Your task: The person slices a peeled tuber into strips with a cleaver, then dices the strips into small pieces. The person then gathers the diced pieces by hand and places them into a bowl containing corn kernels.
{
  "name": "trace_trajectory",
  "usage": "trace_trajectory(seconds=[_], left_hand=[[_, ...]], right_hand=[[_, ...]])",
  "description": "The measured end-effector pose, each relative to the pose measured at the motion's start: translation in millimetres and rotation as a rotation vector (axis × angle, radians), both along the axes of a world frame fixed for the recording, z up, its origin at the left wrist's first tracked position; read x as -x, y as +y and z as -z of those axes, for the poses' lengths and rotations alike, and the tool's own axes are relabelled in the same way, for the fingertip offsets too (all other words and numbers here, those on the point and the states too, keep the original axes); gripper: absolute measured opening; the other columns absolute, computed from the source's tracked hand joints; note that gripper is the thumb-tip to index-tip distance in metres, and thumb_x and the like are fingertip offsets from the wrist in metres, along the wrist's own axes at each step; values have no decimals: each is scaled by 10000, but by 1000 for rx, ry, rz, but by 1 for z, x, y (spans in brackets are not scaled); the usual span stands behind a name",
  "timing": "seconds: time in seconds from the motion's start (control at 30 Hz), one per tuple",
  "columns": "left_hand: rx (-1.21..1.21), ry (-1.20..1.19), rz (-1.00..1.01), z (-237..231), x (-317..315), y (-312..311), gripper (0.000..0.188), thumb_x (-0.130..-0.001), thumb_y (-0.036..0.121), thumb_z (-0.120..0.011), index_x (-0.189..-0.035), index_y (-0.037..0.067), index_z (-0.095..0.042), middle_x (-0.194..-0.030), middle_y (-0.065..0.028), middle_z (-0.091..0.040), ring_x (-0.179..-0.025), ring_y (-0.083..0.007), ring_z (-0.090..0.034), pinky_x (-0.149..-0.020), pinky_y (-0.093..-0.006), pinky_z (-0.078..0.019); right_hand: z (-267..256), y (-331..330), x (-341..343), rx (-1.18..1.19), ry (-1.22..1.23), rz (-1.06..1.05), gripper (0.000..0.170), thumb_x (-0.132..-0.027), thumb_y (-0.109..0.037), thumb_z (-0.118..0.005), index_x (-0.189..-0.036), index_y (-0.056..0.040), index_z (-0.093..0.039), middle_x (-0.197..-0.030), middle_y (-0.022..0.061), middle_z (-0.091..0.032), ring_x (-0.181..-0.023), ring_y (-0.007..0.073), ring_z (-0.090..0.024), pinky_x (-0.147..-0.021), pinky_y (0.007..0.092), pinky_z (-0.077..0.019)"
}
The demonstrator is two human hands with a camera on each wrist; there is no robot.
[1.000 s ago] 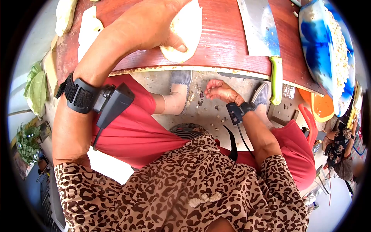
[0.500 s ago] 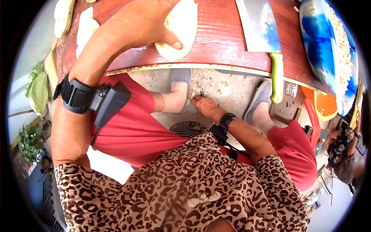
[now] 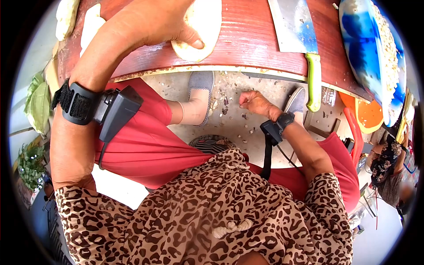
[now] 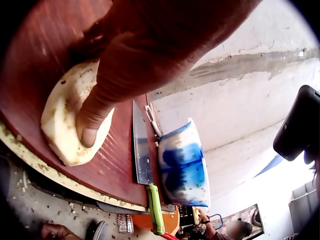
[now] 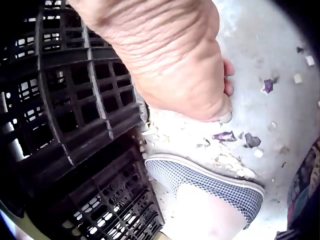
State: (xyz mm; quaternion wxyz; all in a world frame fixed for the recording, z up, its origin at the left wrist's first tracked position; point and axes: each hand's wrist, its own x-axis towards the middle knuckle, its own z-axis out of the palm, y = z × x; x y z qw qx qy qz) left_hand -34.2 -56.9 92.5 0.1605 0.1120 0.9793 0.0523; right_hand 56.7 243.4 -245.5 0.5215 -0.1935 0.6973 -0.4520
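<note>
My left hand [image 3: 159,22] holds a pale, flat piece of peeled eggplant [image 3: 205,22] down on the red-brown board [image 3: 251,44]. The thumb lies across its top in the left wrist view, while the other fingers are hidden behind the hand. Low between the legs, my right hand [image 3: 258,105] hovers over the scrap-strewn floor with its fingers curled in. No object shows in it. Small white bits and purple scraps [image 5: 252,140] lie on the floor beneath it in the right wrist view.
A cleaver [image 3: 293,26] with a green handle [image 3: 314,84] juts over the board's edge. Right of it stands a blue-and-white bowl [image 3: 360,44] of diced pale pieces. More peeled pieces [image 3: 92,25] lie at the left. Black crates [image 5: 65,95] stand near the right hand. Another person [image 3: 386,165] is at far right.
My right hand went from loosely spread fingers down to the floor scraps, then came up and rightward with fingers curled. The left hand keeps its place on the eggplant; the view shifted slightly.
</note>
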Motion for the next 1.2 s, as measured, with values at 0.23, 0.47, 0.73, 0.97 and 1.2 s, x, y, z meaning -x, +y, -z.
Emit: trace_trajectory(seconds=[0.23, 0.47, 0.73, 0.97, 1.2], left_hand=[[-18, 18, 18, 10, 2, -9, 875, -654, 298, -885, -1356, -1, -458, -1188, -305, -535, -1108, -445, -565, -950, -439, -480], [-24, 36, 5, -13, -9, 10, 864, -659, 296, -889, -1345, 1, -454, -1165, -295, -538, -1095, -448, -565, -930, -440, -485], [17, 68, 59, -7, -8, 7, 868, -661, 316, -892, -1337, 6, -444, -1161, -278, -542, -1095, -432, -564, -932, -434, -481], [42, 93, 66, -4, -11, 11, 878, -649, 323, -901, -1342, 41, -441, -1167, -255, -535, -1113, -424, -550, -944, -436, -471], [98, 68, 18, -7, -11, 19, 878, -633, 293, -909, -1339, 60, -442, -1191, -249, -538, -1146, -418, -545, -951, -435, -471]], right_hand=[[-1, -29, -53, 88, 332, -186, 226, -773, 29, -683, -966, -75, -632, -956, 80, -660, -846, 210, -641, -741, 344, -533], [-13, -65, -70, -107, 743, -515, 307, -771, -15, -633, -1074, -57, -613, -1108, 145, -636, -978, 342, -663, -844, 401, -552], [9, -39, -57, 52, 175, -184, 194, -806, -107, -614, -998, -105, -639, -826, 93, -662, -785, 232, -646, -683, 359, -530], [-32, 41, -12, -183, -477, -242, 119, -810, -132, -675, -894, -52, -649, -763, 19, -647, -686, 118, -592, -601, 276, -485], [22, 79, -65, 54, 243, -405, 95, -756, -15, -691, -820, -70, -648, -800, 94, -652, -724, 249, -619, -655, 348, -496]])
